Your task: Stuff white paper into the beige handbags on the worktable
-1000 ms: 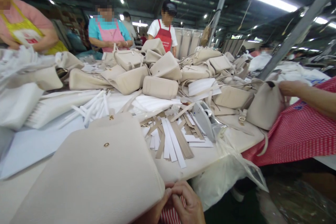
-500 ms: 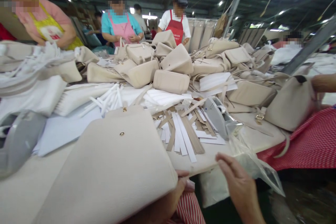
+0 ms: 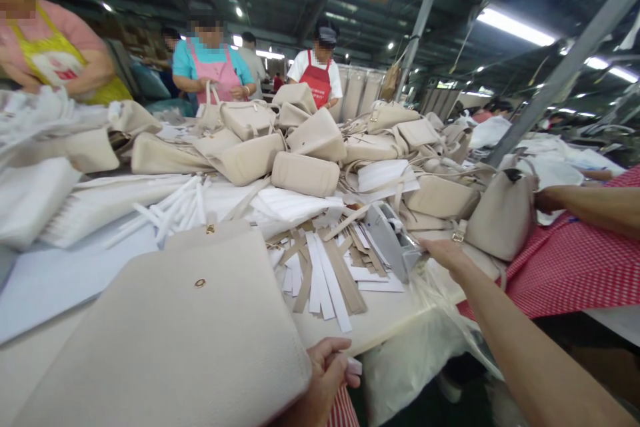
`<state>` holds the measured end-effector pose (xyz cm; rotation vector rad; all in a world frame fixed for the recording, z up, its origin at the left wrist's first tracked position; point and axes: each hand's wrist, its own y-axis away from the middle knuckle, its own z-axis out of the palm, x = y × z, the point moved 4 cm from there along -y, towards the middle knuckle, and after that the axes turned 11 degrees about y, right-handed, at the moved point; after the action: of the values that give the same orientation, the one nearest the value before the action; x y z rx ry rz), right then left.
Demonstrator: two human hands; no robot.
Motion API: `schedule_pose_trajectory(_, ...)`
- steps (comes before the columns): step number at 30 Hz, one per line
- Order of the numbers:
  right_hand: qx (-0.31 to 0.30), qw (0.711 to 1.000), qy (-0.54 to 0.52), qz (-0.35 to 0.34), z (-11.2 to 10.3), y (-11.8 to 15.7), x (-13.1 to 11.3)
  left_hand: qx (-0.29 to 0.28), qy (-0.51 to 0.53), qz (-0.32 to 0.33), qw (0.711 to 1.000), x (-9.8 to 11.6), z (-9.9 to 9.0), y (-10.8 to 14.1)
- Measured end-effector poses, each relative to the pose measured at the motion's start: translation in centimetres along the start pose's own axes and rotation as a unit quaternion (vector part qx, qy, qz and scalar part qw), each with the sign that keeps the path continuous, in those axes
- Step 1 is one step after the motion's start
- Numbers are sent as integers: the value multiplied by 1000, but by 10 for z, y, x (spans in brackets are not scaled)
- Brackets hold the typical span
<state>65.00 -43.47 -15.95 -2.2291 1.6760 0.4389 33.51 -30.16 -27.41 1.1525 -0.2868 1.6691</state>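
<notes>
A large beige bag (image 3: 165, 340) lies in front of me, with a small metal eyelet and a gold clasp at its top. Beside its lower right corner, my left hand (image 3: 330, 370) is closed on a small whitish piece (image 3: 354, 366). My right hand (image 3: 445, 257) reaches to the front end of a grey tape dispenser (image 3: 393, 240), its fingertips pressed together there; what they pinch is too small to make out. White and brown strips (image 3: 330, 273) lie in a loose pile between the bag and the dispenser.
Beige bags (image 3: 305, 173) are heaped across the table (image 3: 380, 320), with white rolled sticks (image 3: 175, 210) nearer. Clear plastic (image 3: 415, 353) hangs over the front edge. At right, a person's hand (image 3: 547, 200) touches an upright bag (image 3: 500, 213). Several people stand behind the heap.
My right hand has moved up and forward from above the table's front edge to the dispenser. My left hand shows more fully beside the bag. The view has shifted to the right.
</notes>
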Motion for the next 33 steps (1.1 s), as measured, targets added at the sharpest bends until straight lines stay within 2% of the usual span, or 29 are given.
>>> schedule_pose_trajectory(4, -101, 993, -25, 50, 11, -2, 0, 7, 10, 3, 1000, -5, -3, -4)
schedule_pose_trajectory(8, -139, 987, -50, 55, 18, -6, -5, 10, 23, 4, 1000, -4, -4, -4)
schedule_pose_trajectory(15, -116, 988, -73, 69, 16, -7, -1, 11, 31, -3, 999, 0, -2, -1)
schedule_pose_trajectory(22, -60, 993, -93, 44, -20, 8, -8, 6, 16, 9, 1000, -4, -4, -5)
schedule_pose_trajectory(25, -74, 993, -94, 15, -28, 22, -7, 1, 14, 11, 1000, -4, -5, -5)
schedule_pose_trajectory(28, -85, 992, -89, 17, -24, 38, 3, -7, 1, 7, 1000, -1, -4, -4)
schedule_pose_trajectory(33, -84, 991, -99, 36, 2, 51, 20, -4, -4, -1, 1000, 5, -2, -1)
